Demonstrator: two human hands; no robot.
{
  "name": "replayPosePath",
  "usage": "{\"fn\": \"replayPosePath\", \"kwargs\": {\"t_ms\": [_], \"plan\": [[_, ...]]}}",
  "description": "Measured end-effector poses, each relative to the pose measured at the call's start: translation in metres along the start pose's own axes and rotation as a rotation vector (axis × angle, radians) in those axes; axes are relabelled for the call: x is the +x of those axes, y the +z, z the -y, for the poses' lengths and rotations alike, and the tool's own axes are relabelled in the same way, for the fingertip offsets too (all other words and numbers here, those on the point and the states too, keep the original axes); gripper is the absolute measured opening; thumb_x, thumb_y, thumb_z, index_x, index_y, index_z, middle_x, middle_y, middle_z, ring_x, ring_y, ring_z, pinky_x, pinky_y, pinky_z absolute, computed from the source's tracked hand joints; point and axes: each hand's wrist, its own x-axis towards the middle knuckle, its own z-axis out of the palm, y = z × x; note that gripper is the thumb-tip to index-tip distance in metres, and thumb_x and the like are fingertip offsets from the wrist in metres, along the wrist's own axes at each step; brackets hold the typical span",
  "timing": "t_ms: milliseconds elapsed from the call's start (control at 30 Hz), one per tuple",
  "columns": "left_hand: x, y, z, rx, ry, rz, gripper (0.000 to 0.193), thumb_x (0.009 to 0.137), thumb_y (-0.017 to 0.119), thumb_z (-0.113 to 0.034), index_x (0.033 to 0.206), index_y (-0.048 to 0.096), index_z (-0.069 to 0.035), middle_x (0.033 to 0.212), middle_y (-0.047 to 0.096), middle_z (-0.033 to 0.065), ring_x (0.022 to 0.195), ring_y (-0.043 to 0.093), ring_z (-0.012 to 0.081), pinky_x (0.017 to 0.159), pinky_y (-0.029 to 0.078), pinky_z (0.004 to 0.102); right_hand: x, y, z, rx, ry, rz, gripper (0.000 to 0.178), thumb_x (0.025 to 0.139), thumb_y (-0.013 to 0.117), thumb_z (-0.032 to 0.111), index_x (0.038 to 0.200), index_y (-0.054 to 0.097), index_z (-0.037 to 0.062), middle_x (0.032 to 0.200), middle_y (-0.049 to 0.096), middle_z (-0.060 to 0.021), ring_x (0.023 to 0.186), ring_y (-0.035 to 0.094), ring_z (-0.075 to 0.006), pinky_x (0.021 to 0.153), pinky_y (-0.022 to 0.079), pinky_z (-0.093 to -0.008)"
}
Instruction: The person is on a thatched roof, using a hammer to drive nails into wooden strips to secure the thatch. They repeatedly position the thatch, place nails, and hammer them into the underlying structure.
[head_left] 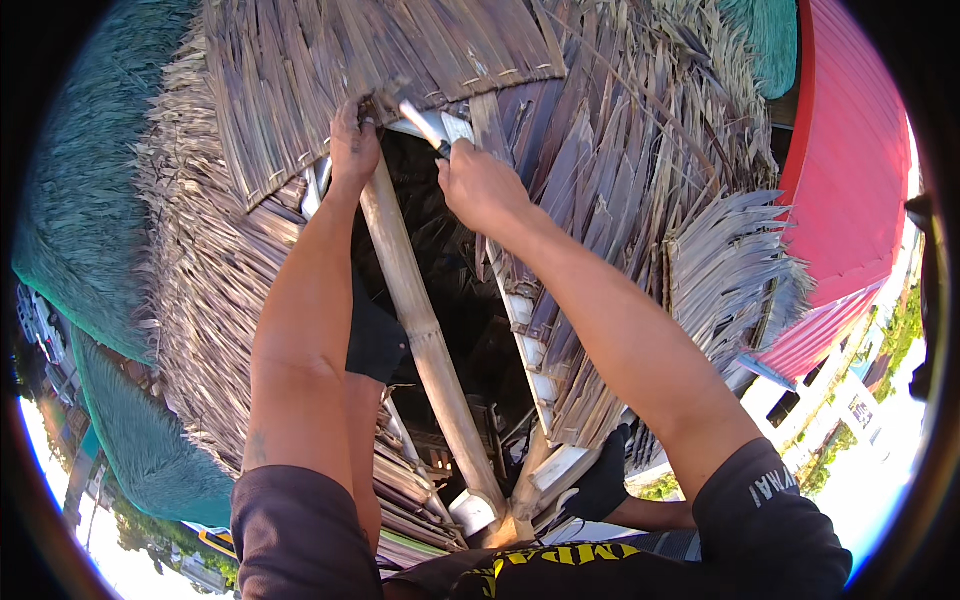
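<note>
My right hand (482, 188) is closed around the black grip of a hammer (424, 124). Its pale shaft slants up to the left, and its head is blurred close to my left fingers. My left hand (354, 142) is raised at the lower edge of a dry palm-thatch panel (390, 50), by the upper end of a bamboo pole (408, 270). The left fingers are bent together; whatever they pinch there is too small to make out. A white strip (415, 129) shows under the panel's edge between both hands.
Beneath me a dark gap opens in the thatched roof, crossed by the pole. White-faced battens (525, 320) edge its right side. Layered thatch (600, 180) spreads around. A red metal roof (855, 150) lies right, green thatch (85, 190) left. Dark-covered feet (598, 485) rest near the gap.
</note>
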Motion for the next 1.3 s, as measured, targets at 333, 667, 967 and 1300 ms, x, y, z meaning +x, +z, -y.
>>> {"fn": "replayPosePath", "kwargs": {"t_ms": [333, 667, 967, 1300], "plan": [[-0.023, -0.031, 0.003, 0.012, 0.040, 0.006, 0.051, 0.081, 0.051, 0.002, 0.131, 0.056, -0.004, 0.125, 0.061, 0.0236, 0.120, 0.055, 0.0423, 0.103, 0.045, 0.0469, 0.004, 0.013, -0.001, -0.110, 0.048, 0.069, 0.038, 0.100, 0.052, 0.033, 0.101, 0.053, -0.0055, 0.089, 0.067, -0.0322, 0.086, 0.065, -0.0515, 0.076, 0.051, -0.0581], [-0.135, -0.058, -0.169, -0.063, -0.072, 0.703, 0.021, 0.092, 0.057, -0.010, 0.106, 0.071, -0.003, 0.093, 0.074, 0.0168, 0.092, 0.072, 0.0278, 0.082, 0.055, 0.0386, -0.207, -0.060, -0.038, 1.269, 0.484, 0.084, 0.034, 0.102, 0.055, 0.040, 0.089, 0.053, 0.0089, 0.078, 0.065, -0.0065, 0.064, 0.066, -0.0244, 0.059, 0.054, -0.0415], [-0.329, -0.054, -0.377, -0.351, 0.375, 0.458, 0.023, 0.085, 0.073, -0.008, 0.108, 0.070, -0.004, 0.100, 0.066, 0.0143, 0.089, 0.067, 0.0321, 0.078, 0.054, 0.0402, -0.356, -0.090, -0.084, 1.958, 0.470, -0.420, 0.044, 0.101, 0.044, 0.042, 0.104, 0.065, 0.0037, 0.101, 0.072, -0.0091, 0.085, 0.067, -0.0220, 0.084, 0.054, -0.0382], [-0.372, -0.079, -0.413, 0.145, 0.573, 0.397, 0.020, 0.083, 0.072, -0.022, 0.101, 0.070, -0.013, 0.099, 0.065, 0.0049, 0.095, 0.063, 0.0282, 0.082, 0.051, 0.0428, -0.399, -0.080, -0.078, 2.211, 0.207, -0.236, 0.064, 0.095, 0.036, 0.050, 0.113, 0.067, -0.0026, 0.113, 0.069, -0.0129, 0.108, 0.062, -0.0270, 0.106, 0.043, -0.0391]]}}
